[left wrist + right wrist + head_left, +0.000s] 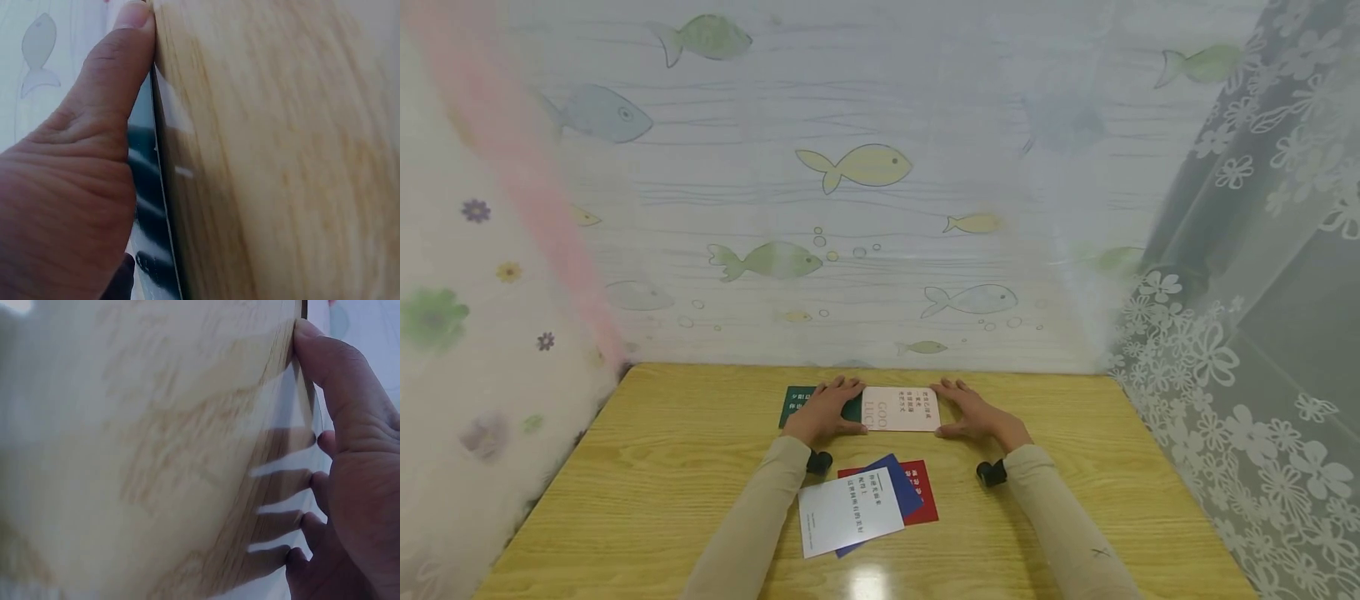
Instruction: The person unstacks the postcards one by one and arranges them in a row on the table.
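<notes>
A pale pink card (pixel 901 412) printed with "GOOD LUCK" and other characters lies flat at the back of the table. My left hand (pixel 826 412) rests over a dark green card (pixel 796 402), its thumb along the near edge and its fingertips at the pink card's left side. Part of the green card is hidden under that hand. On the other side, my right hand (pixel 976 414) spreads thumb and fingers around the pink card's right end. The right wrist view shows the thumb (pixel 350 375) extended and the fingers apart.
Nearer me, a white card (pixel 848 512) with dark characters overlaps a blue card (pixel 904 485) and a red card (pixel 928 504). The wooden table (pixel 685 467) meets a fish-patterned curtain (pixel 865 275) along its back edge. A lace curtain (pixel 1217 358) hangs at right.
</notes>
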A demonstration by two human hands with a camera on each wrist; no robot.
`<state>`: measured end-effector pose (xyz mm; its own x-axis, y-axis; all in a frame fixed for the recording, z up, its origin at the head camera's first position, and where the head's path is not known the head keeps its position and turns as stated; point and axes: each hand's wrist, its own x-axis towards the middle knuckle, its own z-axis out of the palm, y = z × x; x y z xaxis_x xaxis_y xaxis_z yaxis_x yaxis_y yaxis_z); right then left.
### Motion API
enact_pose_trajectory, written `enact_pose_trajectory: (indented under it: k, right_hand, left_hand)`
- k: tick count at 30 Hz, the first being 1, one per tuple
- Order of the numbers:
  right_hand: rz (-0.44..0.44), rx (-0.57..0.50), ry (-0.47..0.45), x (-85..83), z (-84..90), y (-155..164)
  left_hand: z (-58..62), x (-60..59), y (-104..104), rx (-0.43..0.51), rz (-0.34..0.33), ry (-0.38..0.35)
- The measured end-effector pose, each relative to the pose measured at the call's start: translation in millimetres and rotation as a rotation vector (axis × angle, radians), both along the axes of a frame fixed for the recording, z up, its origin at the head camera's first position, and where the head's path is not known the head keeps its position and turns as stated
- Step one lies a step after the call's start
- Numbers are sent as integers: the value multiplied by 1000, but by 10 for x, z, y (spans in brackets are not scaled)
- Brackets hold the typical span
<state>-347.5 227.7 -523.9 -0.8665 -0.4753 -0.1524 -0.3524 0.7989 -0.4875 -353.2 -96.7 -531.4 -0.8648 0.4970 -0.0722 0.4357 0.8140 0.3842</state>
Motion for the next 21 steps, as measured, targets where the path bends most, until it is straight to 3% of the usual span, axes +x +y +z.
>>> enact_pose_trajectory:
  k: [13, 21]
  right_hand:
    - [57, 8, 14, -6, -19, 43]
    - [47, 32, -20, -39, -37, 40]
  left_hand:
    - [17, -16, -2, -55, -8, -17]
    - [23, -12, 4, -64, -12, -6]
